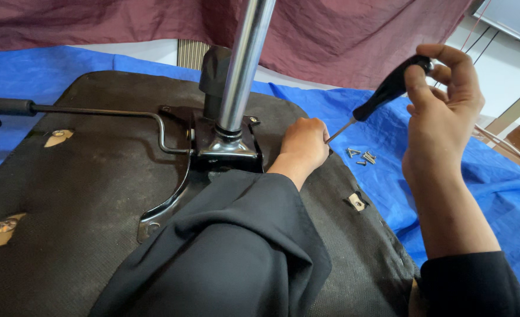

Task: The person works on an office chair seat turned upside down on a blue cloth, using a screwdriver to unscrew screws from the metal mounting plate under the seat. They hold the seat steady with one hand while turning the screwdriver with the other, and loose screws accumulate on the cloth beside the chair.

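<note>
An upturned office chair seat (78,176) with black fabric underside lies in front of me. A black metal mechanism plate (227,147) with a chrome gas cylinder (245,58) rises from its middle. My right hand (442,111) grips the black handle of a screwdriver (389,91), its thin shaft slanting down to the left. My left hand (304,147) is closed at the seat's right edge, where the screwdriver's tip meets it; what it pinches is hidden. Both arms wear black sleeves.
Several loose metal screws (363,157) lie on the blue tarp (477,176) right of the seat. A black lever rod (95,111) runs left from the mechanism. Maroon cloth (342,35) hangs behind. Metal brackets (357,201) show on the seat.
</note>
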